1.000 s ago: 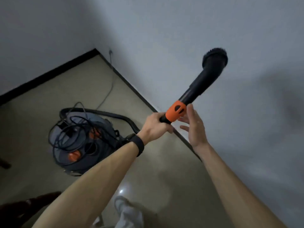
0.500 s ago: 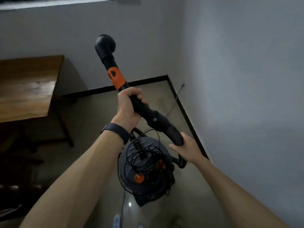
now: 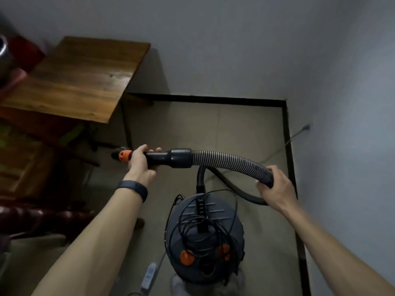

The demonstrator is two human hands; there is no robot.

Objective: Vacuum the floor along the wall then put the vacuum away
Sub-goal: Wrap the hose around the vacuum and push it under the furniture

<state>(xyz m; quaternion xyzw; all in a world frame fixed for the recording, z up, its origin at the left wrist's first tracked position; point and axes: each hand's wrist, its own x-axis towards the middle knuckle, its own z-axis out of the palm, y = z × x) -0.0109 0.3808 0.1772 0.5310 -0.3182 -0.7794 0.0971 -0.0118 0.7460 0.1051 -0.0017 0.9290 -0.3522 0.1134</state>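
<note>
Head view, left hand (image 3: 141, 163) grips wand (image 3: 164, 159), right hand (image 3: 275, 189) grips hose (image 3: 230, 160)

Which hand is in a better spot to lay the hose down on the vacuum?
Probably the right hand. It grips the bendy hose where it curves down beside the vacuum. The left hand holds the stiff end, pointing away towards the table.

Grey canister vacuum (image 3: 205, 242) upright on floor (image 3: 245, 135); ribbed hose (image 3: 230, 161) arches, seemingly airborne.
</note>
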